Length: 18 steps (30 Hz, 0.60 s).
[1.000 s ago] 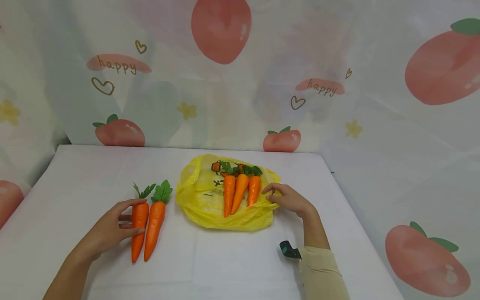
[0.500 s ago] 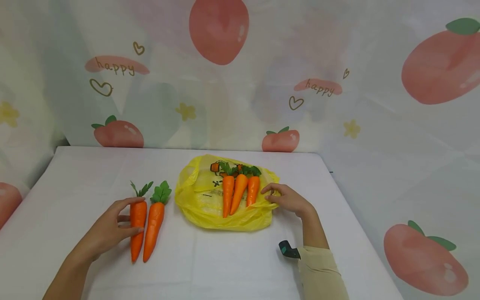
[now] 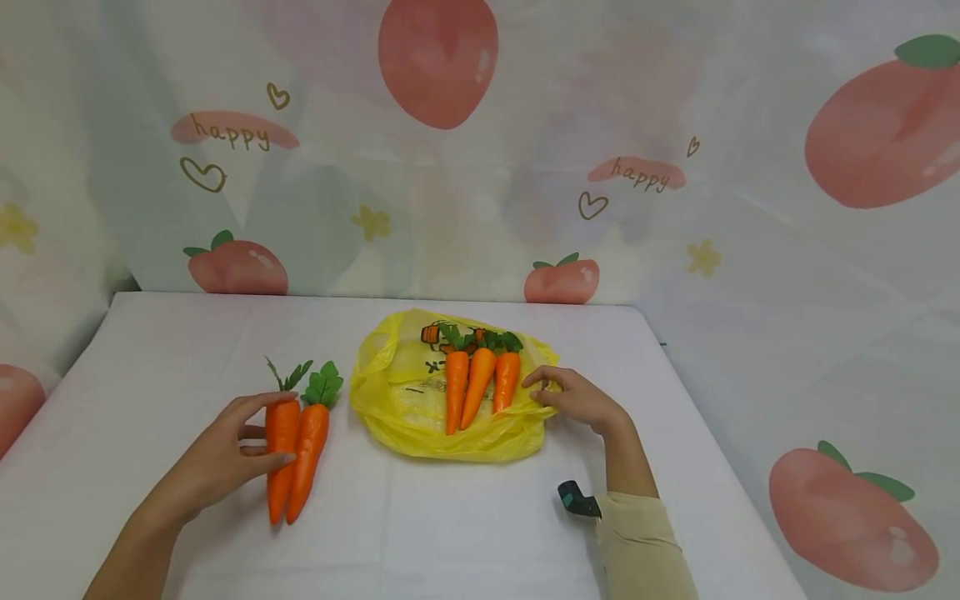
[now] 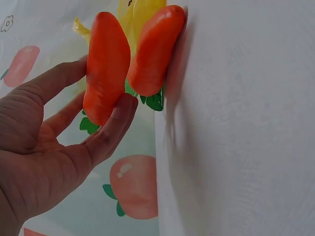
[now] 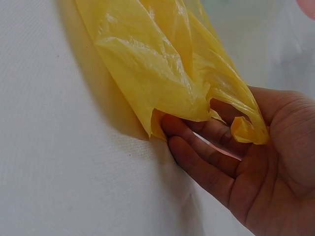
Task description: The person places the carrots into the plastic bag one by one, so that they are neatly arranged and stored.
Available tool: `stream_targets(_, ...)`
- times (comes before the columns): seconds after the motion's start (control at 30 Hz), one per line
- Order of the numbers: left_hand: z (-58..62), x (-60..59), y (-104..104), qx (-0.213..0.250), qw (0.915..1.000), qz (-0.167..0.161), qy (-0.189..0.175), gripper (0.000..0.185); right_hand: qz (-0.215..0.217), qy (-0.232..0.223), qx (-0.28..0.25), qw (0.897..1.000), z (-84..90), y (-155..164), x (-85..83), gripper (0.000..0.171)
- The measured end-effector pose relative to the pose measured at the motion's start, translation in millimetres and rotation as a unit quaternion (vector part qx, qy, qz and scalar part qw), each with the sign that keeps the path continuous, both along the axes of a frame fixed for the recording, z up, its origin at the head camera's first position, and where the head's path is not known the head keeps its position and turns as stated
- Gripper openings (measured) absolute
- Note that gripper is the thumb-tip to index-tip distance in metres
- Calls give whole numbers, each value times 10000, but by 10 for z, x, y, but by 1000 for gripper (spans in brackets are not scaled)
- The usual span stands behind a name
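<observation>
The left hand [image 3: 225,454] has its thumb and fingers [image 4: 115,125] curled round the outer carrot [image 3: 281,450] of a pair lying on the white desk [image 3: 465,525], well left of the yellow plastic bag [image 3: 401,400]. From the wrist view that carrot looks tipped up off the cloth in the pinch, while its neighbour, the second carrot [image 3: 307,454], lies flat and touching it, leafy tops pointing away from the person. The grip sits on the thick upper half, which looks like the easiest place to get a firm purchase. Over on the other side, the right hand [image 3: 577,400] rests at the bag's right edge, its fingers [image 5: 197,147] tucked under a fold of the thin film and the thumb over it, so it seems to be pinning the bag down or keeping its edge in hand. Three carrots [image 3: 480,379] lie side by side on top of the bag, tips towards the person, greens at the far end.
</observation>
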<state>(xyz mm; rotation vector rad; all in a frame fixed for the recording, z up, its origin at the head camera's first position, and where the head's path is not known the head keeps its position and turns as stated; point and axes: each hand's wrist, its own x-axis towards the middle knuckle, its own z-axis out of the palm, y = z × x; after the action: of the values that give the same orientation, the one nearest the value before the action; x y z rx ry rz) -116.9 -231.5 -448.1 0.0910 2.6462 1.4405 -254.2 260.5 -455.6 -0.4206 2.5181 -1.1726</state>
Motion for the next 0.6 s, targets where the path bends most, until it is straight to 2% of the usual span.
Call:
stream_targets(0.2,45,35,29,145,9998,-115,107,77,-30,-22,11,10000,-1,6,3,21)
stream_targets(0.23,54,35,36,157,9997,-123,122,78,-24,-8,13,10000,-44,29,-25,21)
stream_targets(0.6,220,-42,136,128,9987,-355,338,75,25,22,8,10000,-40,30,-25,21)
